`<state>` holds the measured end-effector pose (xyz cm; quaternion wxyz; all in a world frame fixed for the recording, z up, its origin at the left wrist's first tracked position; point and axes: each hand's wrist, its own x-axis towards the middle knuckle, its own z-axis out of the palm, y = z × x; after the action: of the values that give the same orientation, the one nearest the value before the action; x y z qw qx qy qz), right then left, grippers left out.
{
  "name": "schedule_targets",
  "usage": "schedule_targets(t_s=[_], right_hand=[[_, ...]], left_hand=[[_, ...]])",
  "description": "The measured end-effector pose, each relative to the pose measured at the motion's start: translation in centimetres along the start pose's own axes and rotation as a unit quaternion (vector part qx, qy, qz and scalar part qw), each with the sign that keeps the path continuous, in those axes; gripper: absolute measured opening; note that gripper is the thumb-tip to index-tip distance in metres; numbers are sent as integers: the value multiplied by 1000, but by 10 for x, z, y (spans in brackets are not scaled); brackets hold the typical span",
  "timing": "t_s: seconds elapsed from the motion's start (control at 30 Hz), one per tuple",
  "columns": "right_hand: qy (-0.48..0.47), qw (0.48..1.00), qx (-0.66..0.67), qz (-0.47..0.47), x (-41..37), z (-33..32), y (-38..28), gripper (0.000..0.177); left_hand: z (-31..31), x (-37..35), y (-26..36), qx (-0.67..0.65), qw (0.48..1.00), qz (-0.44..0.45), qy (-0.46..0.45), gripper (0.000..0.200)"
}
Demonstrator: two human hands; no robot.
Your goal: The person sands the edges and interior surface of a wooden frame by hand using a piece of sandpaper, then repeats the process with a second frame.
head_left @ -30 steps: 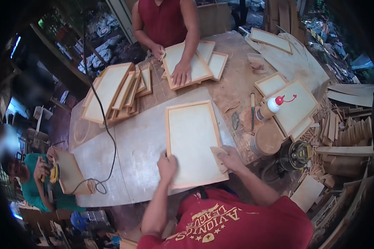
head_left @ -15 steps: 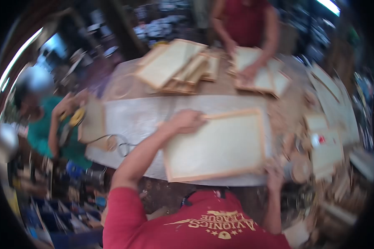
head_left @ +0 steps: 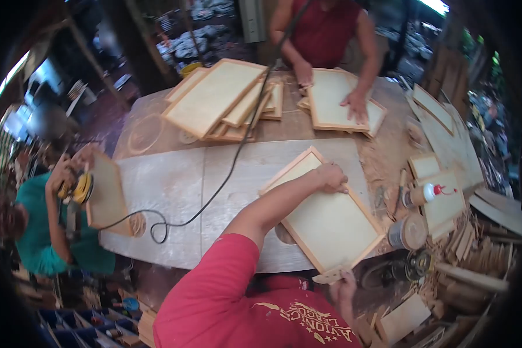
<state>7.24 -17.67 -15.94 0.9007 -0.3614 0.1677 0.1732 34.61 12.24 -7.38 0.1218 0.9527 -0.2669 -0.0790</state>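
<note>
A wood-framed pale panel [head_left: 330, 217] lies diagonally on the grey worktop [head_left: 174, 185] in front of me. My left hand [head_left: 332, 177] reaches across it, fingers curled over the far frame edge. Down at the panel's near corner, my right hand [head_left: 346, 285] grips a tan piece of sandpaper [head_left: 329, 276] against the frame. My red shirt fills the bottom of the view.
Across the table a person in maroon presses both hands on another panel [head_left: 333, 95], beside a stack of panels [head_left: 217, 95]. At left a person in green runs a yellow sander [head_left: 82, 188]; its cord [head_left: 226, 174] crosses the worktop. A glue bottle [head_left: 420, 194], round tin [head_left: 407, 232] and wood scraps [head_left: 475, 249] sit at right.
The panel has turned from upright to diagonal. My left hand went from its near edge to its far edge, and my right hand with the sandpaper dropped to the near corner.
</note>
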Motion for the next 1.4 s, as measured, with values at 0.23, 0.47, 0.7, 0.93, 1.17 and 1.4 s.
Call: schedule_targets(t_s=[0.23, 0.47, 0.7, 0.93, 1.17, 1.4], right_hand=[[-10, 996, -16, 86, -9, 53, 15, 38], [-101, 862, -422, 261, -2, 73, -17, 26], [-51, 769, -630, -100, 1, 118, -117, 33], [-271, 382, -846, -256, 53, 95, -149, 23], [-339, 234, -866, -283, 100, 58, -155, 12], [-373, 176, -876, -249, 94, 69, -152, 13]], left_hand=[[25, 24, 33, 36, 998, 30, 49, 37], [77, -117, 86, -177, 926, -76, 325, 68], [139, -269, 163, -202, 892, -274, 296, 100], [164, -252, 227, -134, 902, -310, 269, 100], [175, -226, 246, -87, 862, -388, 313, 95], [181, -222, 246, -61, 857, -406, 312, 94]])
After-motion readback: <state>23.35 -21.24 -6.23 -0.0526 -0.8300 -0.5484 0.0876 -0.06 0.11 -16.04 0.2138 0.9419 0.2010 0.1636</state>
